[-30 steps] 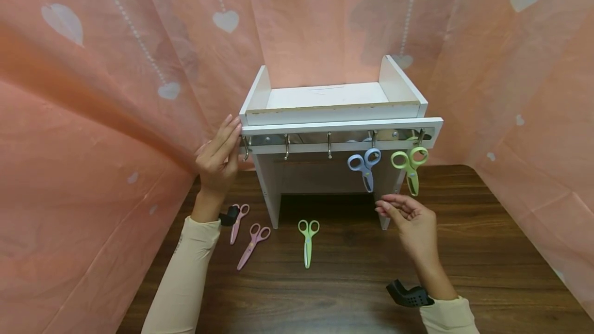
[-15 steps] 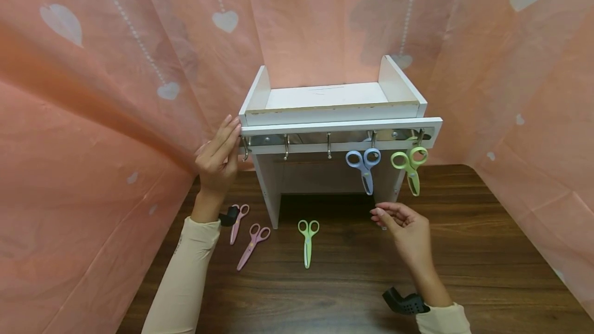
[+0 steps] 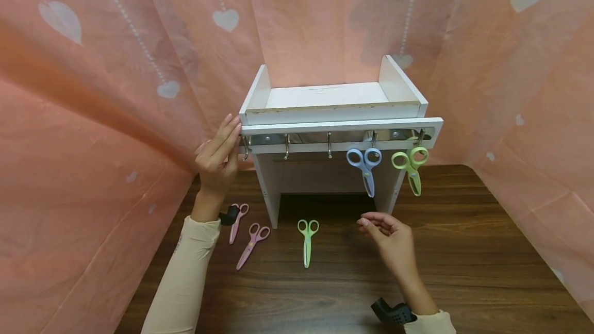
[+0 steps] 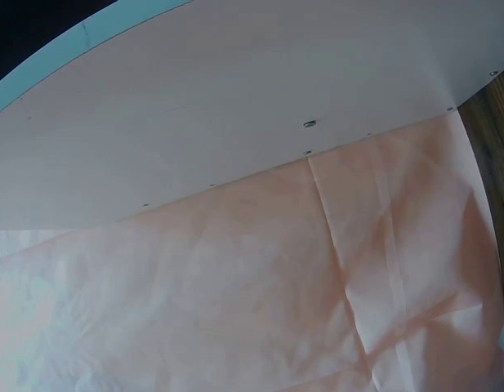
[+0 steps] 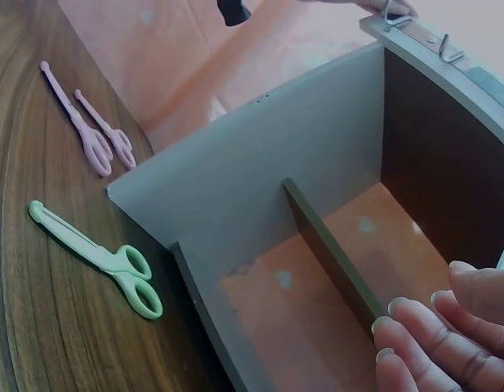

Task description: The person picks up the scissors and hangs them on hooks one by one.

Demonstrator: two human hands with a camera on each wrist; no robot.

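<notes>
My left hand (image 3: pixel 217 156) rests with straight fingers against the left end of the white hook rail (image 3: pixel 343 127) on the shelf. Below the rail's right side, my right hand (image 3: pixel 392 236) hovers with fingers loosely bent and nothing in them. Blue scissors (image 3: pixel 365 169) hang from one hook, and yellow-green scissors (image 3: pixel 411 166) hang from the rightmost hook. On the table lie light green scissors (image 3: pixel 306 241), in front of the shelf; the right wrist view shows the same green scissors (image 5: pixel 100 257) left of the hand. Two pink scissors (image 3: pixel 252 245) lie further left, one partly behind the left wrist.
The white shelf unit (image 3: pixel 334 115) stands on a dark wooden table (image 3: pixel 334 298). Its side panel (image 4: pixel 235 106) fills much of the left wrist view. Pink curtains (image 3: pixel 297 30) with white hearts enclose the back and sides. The other hooks (image 3: pixel 330 146) hold nothing.
My right hand has moved down and left, away from the hanging scissors. The blue scissors have swung slightly on their hook. My left hand has stayed at the rail's end.
</notes>
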